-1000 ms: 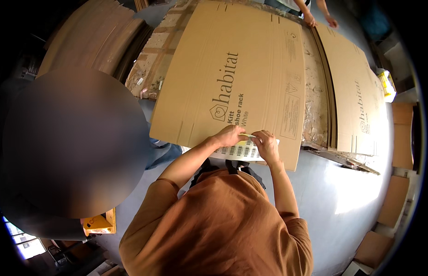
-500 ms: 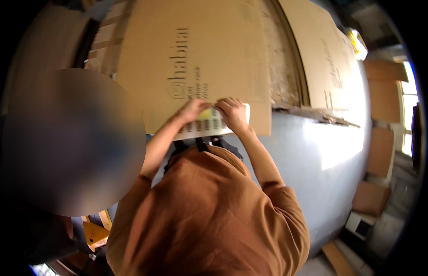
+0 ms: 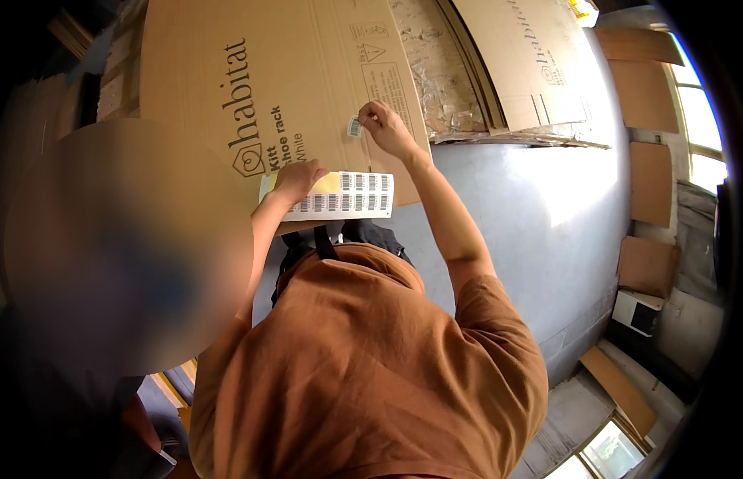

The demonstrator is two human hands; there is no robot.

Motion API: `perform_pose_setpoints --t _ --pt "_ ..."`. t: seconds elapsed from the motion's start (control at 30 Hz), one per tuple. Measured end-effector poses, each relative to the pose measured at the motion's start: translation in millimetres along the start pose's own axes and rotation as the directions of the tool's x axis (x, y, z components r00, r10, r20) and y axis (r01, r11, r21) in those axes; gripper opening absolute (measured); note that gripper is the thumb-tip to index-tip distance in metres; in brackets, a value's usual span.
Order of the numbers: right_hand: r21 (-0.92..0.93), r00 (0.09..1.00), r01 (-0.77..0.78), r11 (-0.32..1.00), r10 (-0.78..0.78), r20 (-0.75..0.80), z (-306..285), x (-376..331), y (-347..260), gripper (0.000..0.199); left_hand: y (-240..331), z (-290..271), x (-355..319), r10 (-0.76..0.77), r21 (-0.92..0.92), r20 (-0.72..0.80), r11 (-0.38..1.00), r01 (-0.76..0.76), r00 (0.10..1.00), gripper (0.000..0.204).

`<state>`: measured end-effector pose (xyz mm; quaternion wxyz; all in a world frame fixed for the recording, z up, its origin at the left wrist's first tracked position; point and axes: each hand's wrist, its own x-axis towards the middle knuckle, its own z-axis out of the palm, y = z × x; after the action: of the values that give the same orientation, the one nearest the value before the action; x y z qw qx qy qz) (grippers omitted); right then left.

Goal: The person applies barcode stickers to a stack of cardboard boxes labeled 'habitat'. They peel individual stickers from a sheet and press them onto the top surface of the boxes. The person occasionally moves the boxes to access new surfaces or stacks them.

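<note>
From above our own shoulders in a rust-orange shirt, we work over a large flattened brown cardboard carton [image 3: 284,88] lying printed side up on the surface. At left, our left hand [image 3: 298,180] presses fingers-down on a white sheet of barcode stickers with a yellow backing strip [image 3: 339,195], pinning it against the carton's near edge, seemingly so it stays flat and within reach while labels are peeled. Just right of it and further up the board, our right hand [image 3: 387,128] pinches a single small white barcode sticker [image 3: 355,126] between thumb and forefinger, holding it by one edge just above the cardboard; we cannot tell whether it touches the board yet. Further right, a worn chipboard panel with a crumpled clear plastic scrap [image 3: 435,76] shows between this carton and a second flattened brown cardboard carton [image 3: 539,56]. Beyond lies grey concrete floor [image 3: 539,207], with loose cardboard offcuts [image 3: 647,267] along the far right.
</note>
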<state>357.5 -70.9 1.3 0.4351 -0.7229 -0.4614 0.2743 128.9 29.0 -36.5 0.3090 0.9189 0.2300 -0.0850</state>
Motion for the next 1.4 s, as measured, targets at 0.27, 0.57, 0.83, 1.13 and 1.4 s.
perform_pose_setpoints --t 0.27,0.57,0.83,1.13,1.4 --pt "-0.366 0.965 0.148 0.919 -0.052 0.259 20 65 81 0.012 7 37 49 0.211 0.151 -0.216 0.972 -0.181 0.953 0.055" --pt "-0.416 0.971 0.102 0.904 0.001 0.240 27 70 85 0.015 24 22 68 -0.060 0.090 0.113 0.995 0.050 0.992 0.086" --pt "-0.465 0.990 0.070 0.882 -0.005 0.141 33 64 77 0.011 20 33 75 -0.056 0.099 0.048 0.994 0.052 0.997 0.084" --pt "-0.247 0.999 -0.017 0.969 0.010 -0.031 36 49 63 0.019 12 25 39 0.018 -0.176 -0.151 0.983 -0.045 0.988 0.040" --pt "-0.332 0.913 0.329 0.884 -0.208 0.351 45 -68 -8 0.017 -7 10 -14 -0.221 -0.483 -0.088 0.862 0.153 0.971 0.034"
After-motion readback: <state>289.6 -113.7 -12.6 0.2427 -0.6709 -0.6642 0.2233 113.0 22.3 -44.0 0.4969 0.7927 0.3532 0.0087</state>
